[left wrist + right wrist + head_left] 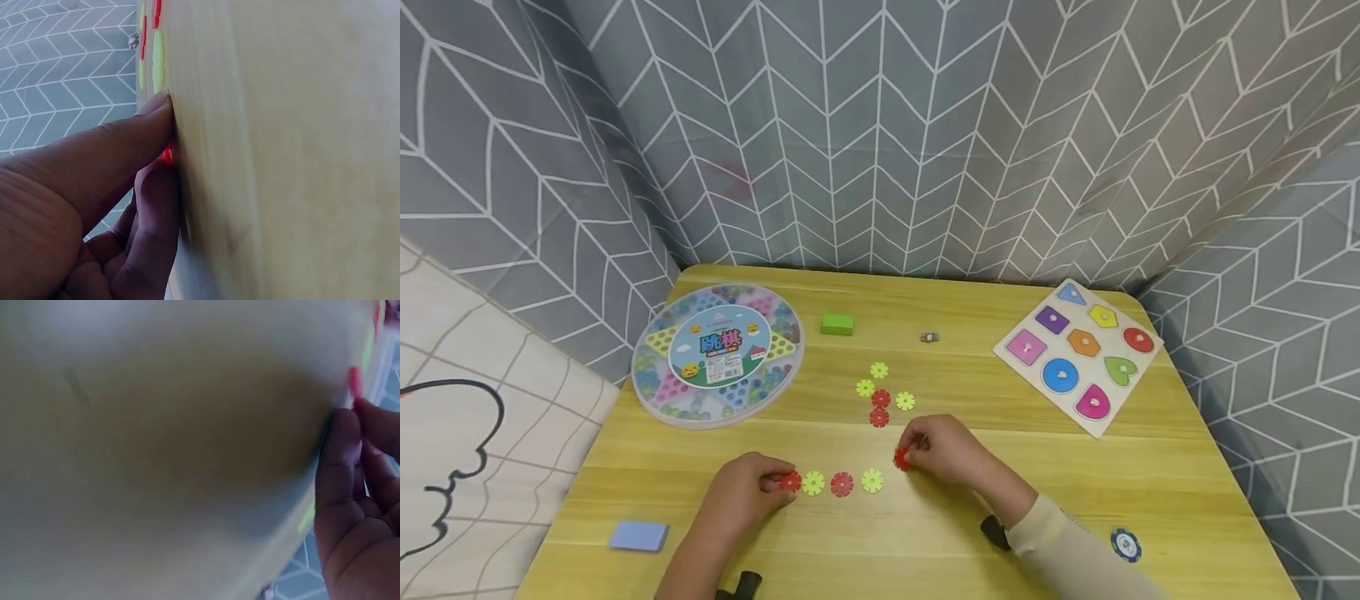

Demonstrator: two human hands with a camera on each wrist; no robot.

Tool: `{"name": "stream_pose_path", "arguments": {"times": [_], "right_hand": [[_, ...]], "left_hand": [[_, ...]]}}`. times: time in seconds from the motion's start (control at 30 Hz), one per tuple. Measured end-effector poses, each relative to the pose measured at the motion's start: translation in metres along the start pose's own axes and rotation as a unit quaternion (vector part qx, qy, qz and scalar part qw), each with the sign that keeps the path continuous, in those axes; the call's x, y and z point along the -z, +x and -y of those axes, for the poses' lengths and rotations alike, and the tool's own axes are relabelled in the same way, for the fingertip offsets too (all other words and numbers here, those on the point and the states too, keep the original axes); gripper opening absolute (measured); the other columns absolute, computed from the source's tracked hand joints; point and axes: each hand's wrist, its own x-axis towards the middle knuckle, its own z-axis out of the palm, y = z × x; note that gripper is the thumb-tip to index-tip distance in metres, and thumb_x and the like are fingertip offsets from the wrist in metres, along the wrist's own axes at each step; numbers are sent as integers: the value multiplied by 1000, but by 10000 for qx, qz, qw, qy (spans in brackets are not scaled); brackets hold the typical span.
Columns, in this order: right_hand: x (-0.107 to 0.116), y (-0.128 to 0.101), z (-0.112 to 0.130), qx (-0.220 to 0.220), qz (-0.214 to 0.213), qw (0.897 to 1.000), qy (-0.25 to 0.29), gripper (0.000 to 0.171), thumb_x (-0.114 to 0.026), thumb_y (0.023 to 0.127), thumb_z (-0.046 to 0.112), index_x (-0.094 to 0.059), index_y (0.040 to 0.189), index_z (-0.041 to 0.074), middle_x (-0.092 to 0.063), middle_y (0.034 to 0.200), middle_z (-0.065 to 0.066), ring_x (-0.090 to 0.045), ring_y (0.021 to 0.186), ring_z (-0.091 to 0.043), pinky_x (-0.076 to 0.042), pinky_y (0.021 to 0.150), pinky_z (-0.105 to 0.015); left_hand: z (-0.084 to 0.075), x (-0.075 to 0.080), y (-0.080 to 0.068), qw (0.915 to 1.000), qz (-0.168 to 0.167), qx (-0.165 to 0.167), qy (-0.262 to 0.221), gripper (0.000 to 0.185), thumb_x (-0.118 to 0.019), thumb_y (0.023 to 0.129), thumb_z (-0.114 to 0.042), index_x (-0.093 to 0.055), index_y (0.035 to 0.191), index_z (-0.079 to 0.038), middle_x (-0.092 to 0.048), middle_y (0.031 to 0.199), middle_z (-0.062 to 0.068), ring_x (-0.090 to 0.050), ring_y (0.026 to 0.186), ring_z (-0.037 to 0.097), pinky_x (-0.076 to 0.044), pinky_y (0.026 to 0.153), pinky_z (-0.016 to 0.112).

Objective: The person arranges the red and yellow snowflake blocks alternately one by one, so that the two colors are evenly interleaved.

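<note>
Near the front of the table [940, 550], a row of flat snowflake discs lies red, yellow, red, yellow, and the two hands work its two ends. The left hand [741, 492] pinches the red disc [789, 480] at the row's left end between thumb and fingertips, pressing it against the wood; the left wrist view shows the thumb flat on the surface with a sliver of red beneath it, a hold that seems meant to keep the row from sliding. The right hand [943, 450] pinches another red disc [902, 458] just past the yellow disc [872, 480] at the right end, held slightly apart from it and tilted, apparently to line it up with the row. Beyond the hands a loose cluster of discs [882, 393], yellow and red, sits within easy reach. Farther back lie a green block [837, 324], a round checkers box [717, 354] to the left and a shape puzzle board [1079, 354] to the right, with a blue card [638, 536] at the near left.
</note>
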Motion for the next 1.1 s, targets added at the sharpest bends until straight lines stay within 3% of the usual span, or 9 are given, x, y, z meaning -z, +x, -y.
{"name": "stream_pose_path", "arguments": {"times": [0.1, 0.27, 0.37, 0.53, 0.7, 0.87, 0.97, 1.1], "right_hand": [[-19, -17, 4, 158, 210, 9992, -301, 15, -75, 89, -2, -72, 86, 13, -64, 77, 10, -57, 72, -4, -51, 69, -26], [-36, -27, 11, 388, -260, 9934, -1051, 15, -79, 85, -1, -72, 81, 12, -58, 77, 9, -52, 70, -4, -50, 67, -26], [-34, -24, 11, 386, -362, 9918, -1162, 14, -79, 87, 1, -71, 81, 12, -57, 77, 10, -51, 71, -5, -49, 66, -27], [-5, 1, 5, -244, -698, 9929, -935, 6, -77, 93, 9, -71, 93, 8, -61, 82, 3, -56, 76, -13, -52, 72, -36], [12, 39, -5, -655, -852, 9853, -1325, 31, -83, 91, 21, -72, 110, -1, -62, 94, -7, -60, 87, -23, -53, 84, -43], [10, 60, -11, -753, -761, 9813, -1602, 27, -86, 87, 18, -72, 103, 0, -58, 91, -5, -58, 84, -22, -53, 81, -41], [12, 61, -13, -698, -776, 9872, -1206, 15, -83, 89, 11, -72, 96, 4, -60, 87, -2, -57, 81, -19, -52, 78, -39], [20, 45, -20, -539, -636, 9964, -167, 7, -76, 95, 10, -76, 101, 7, -69, 95, -1, -60, 87, -17, -53, 82, -39]], "left_hand": [[0, -1, 0, 10000, 2, 2, -3, 25, -91, 79, -12, -82, 103, -13, -67, 91, -5, -60, 75, 8, -53, 70, 32], [0, -2, 0, 10000, 26, 28, -2, 25, -91, 80, -13, -82, 103, -13, -67, 91, -5, -60, 76, 8, -54, 70, 32], [0, -1, 0, 10000, 30, 56, 3, 25, -91, 80, -13, -82, 104, -13, -67, 91, -5, -60, 76, 8, -53, 69, 32], [1, -1, 1, 10000, 21, 69, 6, 25, -91, 80, -13, -82, 104, -13, -66, 90, -5, -60, 75, 8, -53, 69, 32], [2, 0, 2, 10000, -24, 68, 24, 26, -91, 80, -13, -82, 104, -12, -66, 90, -4, -60, 75, 8, -53, 68, 31], [2, -1, 3, 10000, -47, 18, 7, 25, -91, 80, -12, -82, 104, -12, -66, 90, -4, -60, 75, 8, -53, 68, 31], [2, -2, 3, 9999, -46, 100, -16, 25, -90, 80, -11, -82, 103, -12, -66, 88, -4, -60, 75, 8, -53, 68, 31], [1, -2, 2, 9999, -5, 166, -26, 24, -90, 80, -11, -82, 104, -11, -66, 88, -4, -60, 75, 9, -53, 68, 31]]}}
